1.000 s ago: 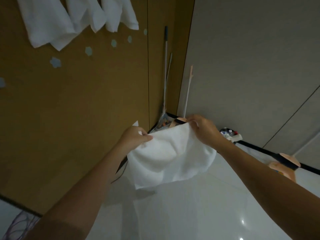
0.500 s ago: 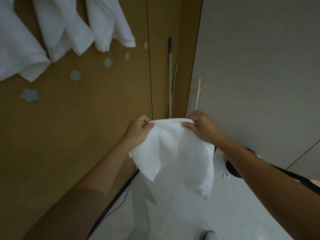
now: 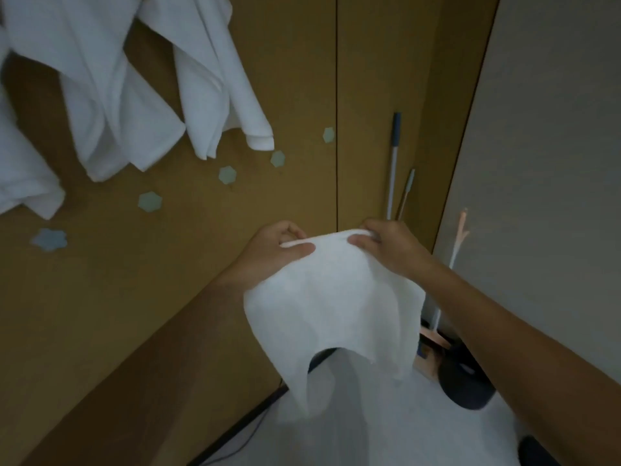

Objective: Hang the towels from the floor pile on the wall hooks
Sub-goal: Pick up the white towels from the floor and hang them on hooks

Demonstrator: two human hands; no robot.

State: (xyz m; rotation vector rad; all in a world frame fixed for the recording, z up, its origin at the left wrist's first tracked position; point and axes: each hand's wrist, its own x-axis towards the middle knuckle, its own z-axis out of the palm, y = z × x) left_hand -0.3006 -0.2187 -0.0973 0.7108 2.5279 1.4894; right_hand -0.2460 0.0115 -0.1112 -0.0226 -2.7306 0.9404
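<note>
A white towel (image 3: pixel 331 304) hangs in front of me, held up by its top edge. My left hand (image 3: pixel 272 252) pinches the left part of that edge and my right hand (image 3: pixel 391 245) pinches the right part, the two hands close together. Three white towels (image 3: pixel 111 105) hang on the brown wall at the upper left. Below them a row of pale hexagonal wall hooks (image 3: pixel 227 174) runs diagonally across the wall, bare. The floor pile is out of view.
Mop and broom handles (image 3: pixel 393 163) lean in the corner where the brown wall meets a grey wall (image 3: pixel 544 163). A dark round object (image 3: pixel 465 385) and a pink dustpan sit on the white floor below them. A cable runs along the skirting.
Both hands have lifted the towel higher and drawn closer together. My view has tilted up towards the wall, so the hanging towels and hooks look larger and nearer.
</note>
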